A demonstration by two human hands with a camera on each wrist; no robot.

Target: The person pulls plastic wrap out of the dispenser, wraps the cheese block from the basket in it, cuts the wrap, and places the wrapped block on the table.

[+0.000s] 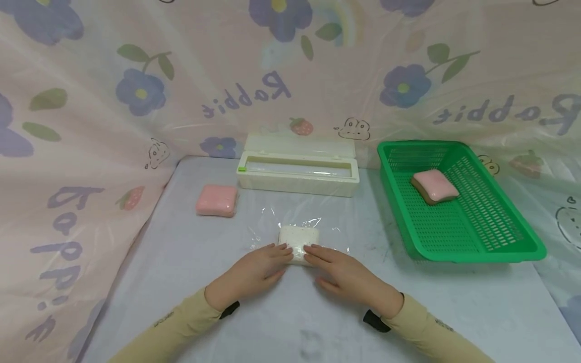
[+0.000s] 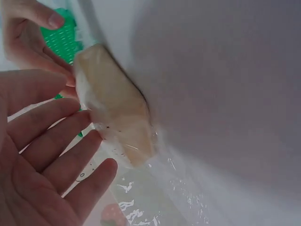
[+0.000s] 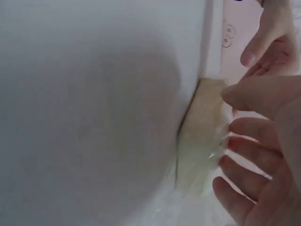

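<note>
A pale, square, bread-like block with small dark specks lies on the table in front of me. Clear plastic film spreads from beneath and around it, and part of the film clings to the block's surface. My left hand rests its straight fingertips on the block's left top. From the right, my right hand touches the top with extended fingers. Both wrist views show the block side-on, its near side smooth, with the loosely spread fingers along its top.
Behind the block stands a long cream film dispenser, lid raised, a roll inside. A pink square block lies to the left. On the right is a green basket holding a pink-topped, brown-sided block. Patterned curtains enclose the table.
</note>
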